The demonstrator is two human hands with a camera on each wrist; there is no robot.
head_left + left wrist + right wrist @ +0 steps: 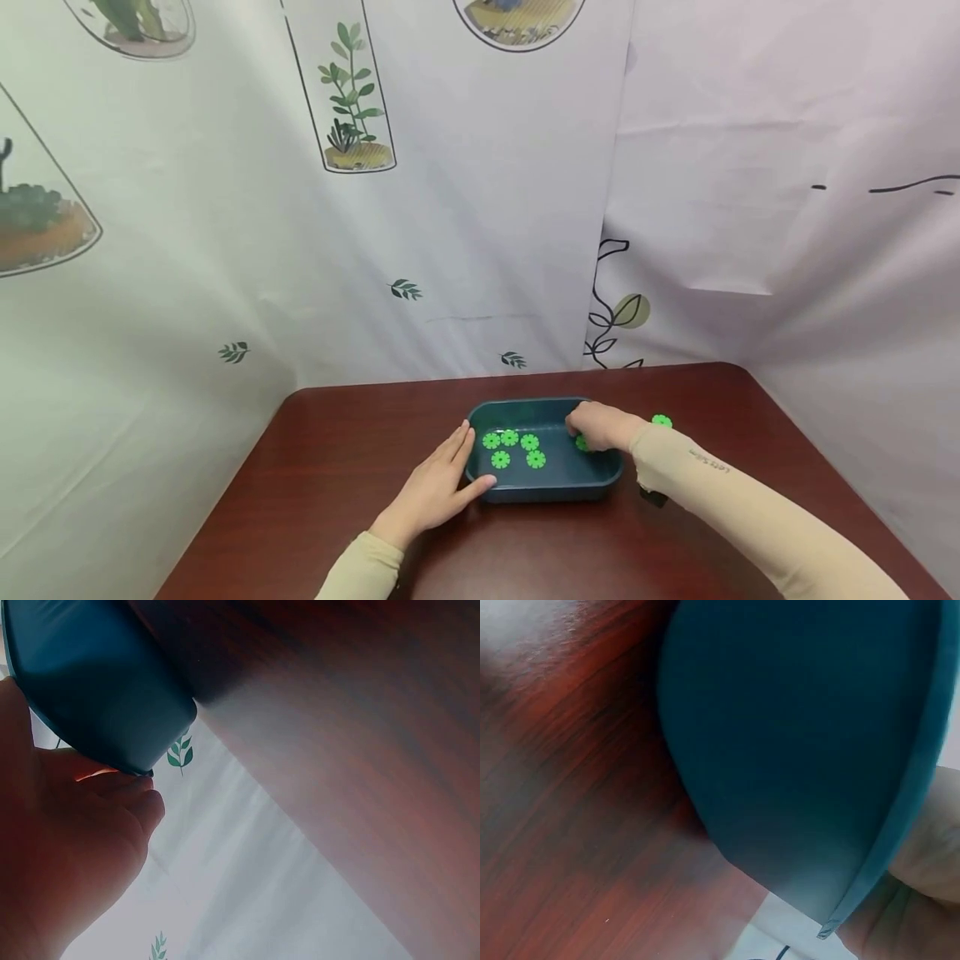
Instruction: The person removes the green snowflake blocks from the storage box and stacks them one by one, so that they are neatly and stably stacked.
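A dark teal rectangular basin with rounded corners stands on the table. Several bright green, notched flower-shaped discs lie in its left half. My left hand rests against the basin's left end, fingers straight along the rim and thumb at the front corner. Over the right end my right hand reaches down inside, fingers bent downward. Another green disc shows partly hidden beneath that hand; whether the fingers pinch it is hidden. In the right wrist view, the basin's wall blocks most of the hand.
One more green disc lies on the table to the right of the basin, just behind the right sleeve. The reddish-brown wooden table has rounded back corners. A white cloth printed with plants hangs behind and at the sides.
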